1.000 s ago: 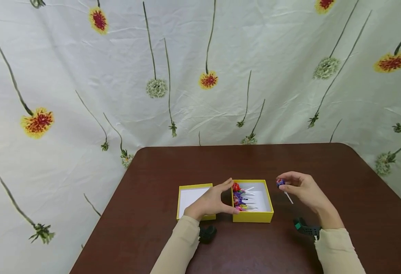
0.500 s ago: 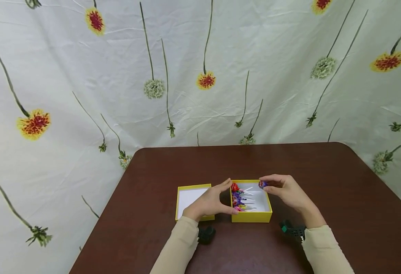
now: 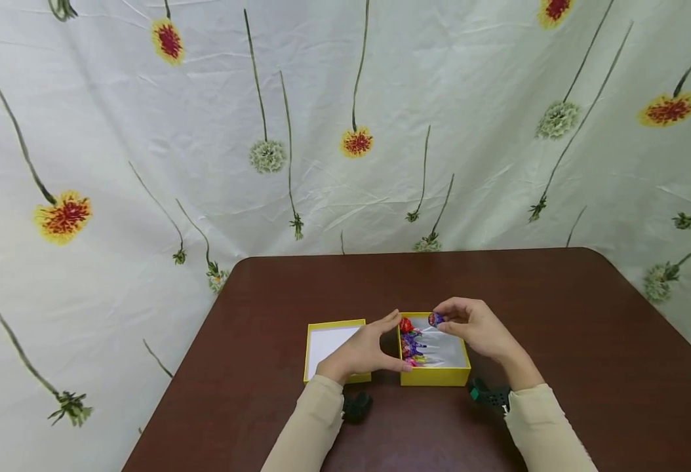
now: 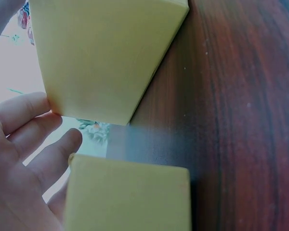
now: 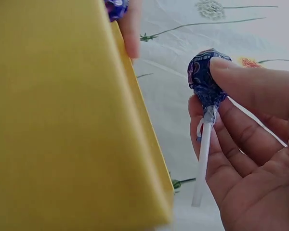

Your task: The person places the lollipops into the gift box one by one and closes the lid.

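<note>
A lollipop [image 3: 435, 319] in a blue wrapper is pinched by its head between the thumb and fingers of my right hand [image 3: 478, 329], above the back of the open yellow box [image 3: 436, 377]. Its white stick [image 5: 202, 161] points down in the right wrist view. My left hand [image 3: 357, 351] holds the left side of this box, thumb at the near corner and fingers at the far one. Several lollipops [image 3: 410, 344] in red, purple and pink wrappers lie along the box's left wall, sticks pointing right. In the left wrist view, fingertips [image 4: 45, 101] meet the box's edge.
Left of the box, partly behind my left hand, a yellow-rimmed lid [image 3: 328, 341] lies with its white inside up. Both stand on a dark brown table [image 3: 298, 282]. A flower-patterned cloth [image 3: 469, 85] hangs behind the table.
My right hand has moved left with the lollipop, from beside the box to over its back part. My left hand has stayed at the box's left side.
</note>
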Action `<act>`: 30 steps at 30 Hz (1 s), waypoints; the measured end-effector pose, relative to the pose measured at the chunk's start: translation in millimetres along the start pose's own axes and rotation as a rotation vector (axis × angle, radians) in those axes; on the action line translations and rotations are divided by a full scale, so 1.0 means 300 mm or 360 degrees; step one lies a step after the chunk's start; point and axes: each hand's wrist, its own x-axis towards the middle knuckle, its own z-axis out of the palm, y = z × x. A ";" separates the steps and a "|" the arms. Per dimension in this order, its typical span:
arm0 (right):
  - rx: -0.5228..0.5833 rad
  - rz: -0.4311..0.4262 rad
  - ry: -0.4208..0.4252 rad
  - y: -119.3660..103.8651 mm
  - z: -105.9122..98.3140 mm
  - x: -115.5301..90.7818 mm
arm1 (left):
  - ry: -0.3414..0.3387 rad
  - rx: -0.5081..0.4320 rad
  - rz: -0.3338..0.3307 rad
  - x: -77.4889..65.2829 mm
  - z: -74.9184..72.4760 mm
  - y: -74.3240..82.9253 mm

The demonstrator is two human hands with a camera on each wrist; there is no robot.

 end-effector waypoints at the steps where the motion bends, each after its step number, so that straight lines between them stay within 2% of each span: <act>1: -0.0005 -0.0004 -0.0004 0.000 0.005 0.002 | -0.0001 -0.0004 0.0003 0.001 0.002 -0.001; 13: -0.0069 -0.0129 -0.0085 -0.002 0.086 0.041 | 0.0011 -0.0006 0.0015 0.000 0.001 -0.001; 24: -0.0176 -0.0112 -0.0075 -0.007 0.142 0.062 | 0.0002 -0.0008 0.0046 0.005 0.000 -0.005; 30: -0.0159 -0.0113 -0.0089 -0.004 0.160 0.066 | -0.0011 -0.0017 0.0076 0.008 0.001 -0.006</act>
